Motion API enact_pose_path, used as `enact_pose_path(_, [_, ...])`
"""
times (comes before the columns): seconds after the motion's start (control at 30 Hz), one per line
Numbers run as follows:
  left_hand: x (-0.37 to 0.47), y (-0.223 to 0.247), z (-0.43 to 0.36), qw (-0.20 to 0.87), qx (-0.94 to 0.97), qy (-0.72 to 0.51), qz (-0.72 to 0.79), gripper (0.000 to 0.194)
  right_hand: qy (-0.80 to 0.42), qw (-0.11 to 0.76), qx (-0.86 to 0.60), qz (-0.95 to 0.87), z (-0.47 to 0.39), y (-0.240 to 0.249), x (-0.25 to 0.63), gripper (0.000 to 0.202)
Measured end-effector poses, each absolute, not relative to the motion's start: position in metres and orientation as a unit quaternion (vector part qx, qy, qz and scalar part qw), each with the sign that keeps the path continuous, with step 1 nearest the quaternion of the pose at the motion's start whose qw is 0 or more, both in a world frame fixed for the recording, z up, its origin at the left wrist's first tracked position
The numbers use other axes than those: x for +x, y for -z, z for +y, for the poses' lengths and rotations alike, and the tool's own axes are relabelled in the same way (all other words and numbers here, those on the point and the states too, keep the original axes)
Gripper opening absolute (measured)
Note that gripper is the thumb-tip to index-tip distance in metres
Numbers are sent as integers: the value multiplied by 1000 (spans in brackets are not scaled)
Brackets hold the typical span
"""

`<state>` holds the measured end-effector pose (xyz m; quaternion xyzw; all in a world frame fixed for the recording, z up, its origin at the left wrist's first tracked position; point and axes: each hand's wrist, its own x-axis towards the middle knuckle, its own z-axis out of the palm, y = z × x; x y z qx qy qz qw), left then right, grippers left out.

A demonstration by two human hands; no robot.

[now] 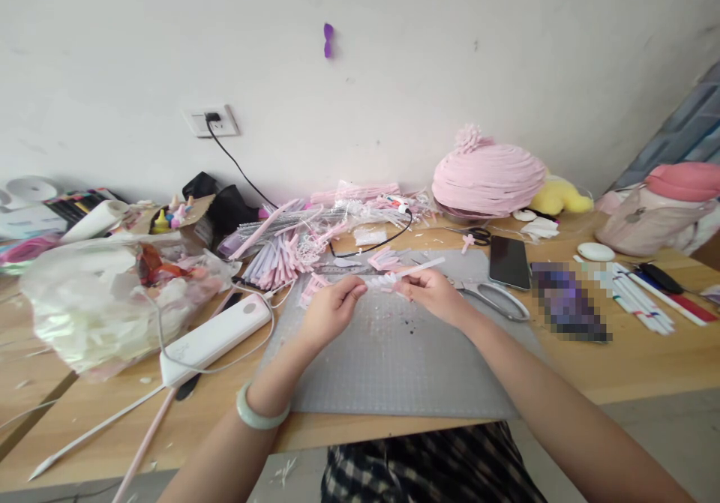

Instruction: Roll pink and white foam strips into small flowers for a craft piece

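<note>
My left hand (336, 306) is closed in a pinch on one end of a pale, fuzzy pipe cleaner (382, 282). My right hand (430, 293) pinches its other end. Between the hands the pipe cleaner looks coiled or bunched, and a straight white length (424, 266) sticks out past my right fingers. Both hands are just above a grey cutting mat (388, 368). Short pink pipe cleaner pieces (388, 258) lie beyond the fingers, near a metal ruler (337, 269). The fingertips partly hide what they grip.
Grey-handled scissors (500, 300) and a black phone (509, 263) lie right of the mat. Pink and lilac pipe cleaner bundles (281, 259) are piled behind it. On the left are a white power strip (217, 338) with a cable and a full plastic bag (84, 300). Markers (646, 300) lie far right.
</note>
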<state>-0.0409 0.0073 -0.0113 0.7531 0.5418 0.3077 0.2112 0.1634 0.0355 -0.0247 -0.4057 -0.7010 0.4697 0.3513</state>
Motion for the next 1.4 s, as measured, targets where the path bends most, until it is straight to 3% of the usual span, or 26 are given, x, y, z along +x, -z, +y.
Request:
enact_pose_path(0.3, [-47,-2,5,401,754,-292,429,31,-419,259,-313,-812,42,6,181,23])
enact_pose_path(0.43, [-53,-4,5,400,815,-201,366,32,-519,107,-307,-790,44,1,188,25])
enact_pose_path(0.5, [-55,-4,6,355,847,-162,361,33,-527,83,-338,-776,45,3,189,24])
enact_pose_path(0.7, [-56,4,9,141,903,-100,393,33,-513,143,-427,-731,49,15,183,22])
enact_pose_path(0.8, [-53,9,11,98,880,-112,451,31,-531,173,-432,-709,49,18,180,21])
enact_pose_path(0.97, [-50,11,15,213,825,-120,509,27,-518,193,-466,-690,49,19,178,21])
enact_pose_path(1.2, [-58,22,22,395,754,-118,511,41,-494,215,-475,-695,57,25,181,19])
enact_pose_path(1.4, [-62,18,23,412,742,-94,521,31,-468,258,-502,-681,61,23,188,17])
